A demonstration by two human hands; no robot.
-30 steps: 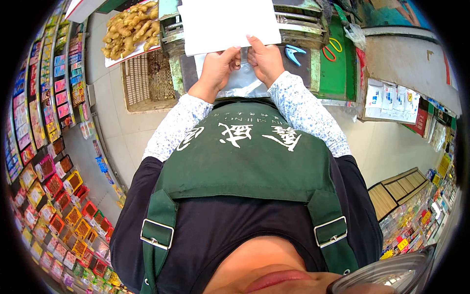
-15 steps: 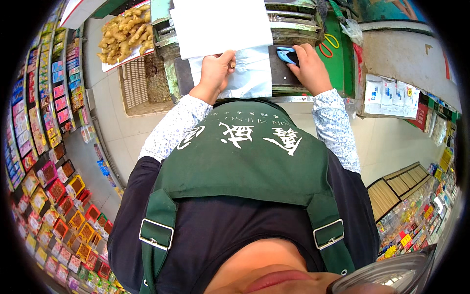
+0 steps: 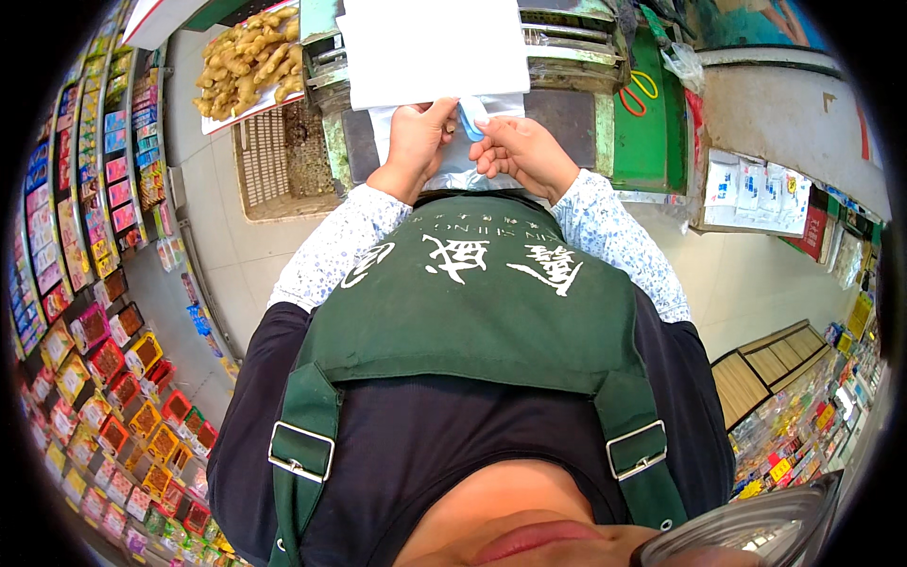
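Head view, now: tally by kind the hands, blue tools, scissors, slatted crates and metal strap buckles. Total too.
Hands: 2 (left hand, right hand)
Blue tool, in the right hand: 1
Scissors, orange and yellow handles: 1
Slatted crate: 1
Metal strap buckles: 2
Total: 7

The blue tool (image 3: pixel 471 121) is seemingly smooth plastic, the white sheet (image 3: pixel 435 49) matt.

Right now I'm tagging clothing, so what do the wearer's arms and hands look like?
The left hand and right hand are bare, without gloves. White lower sleeves patterned with small blue marks meet plain dark upper sleeves.
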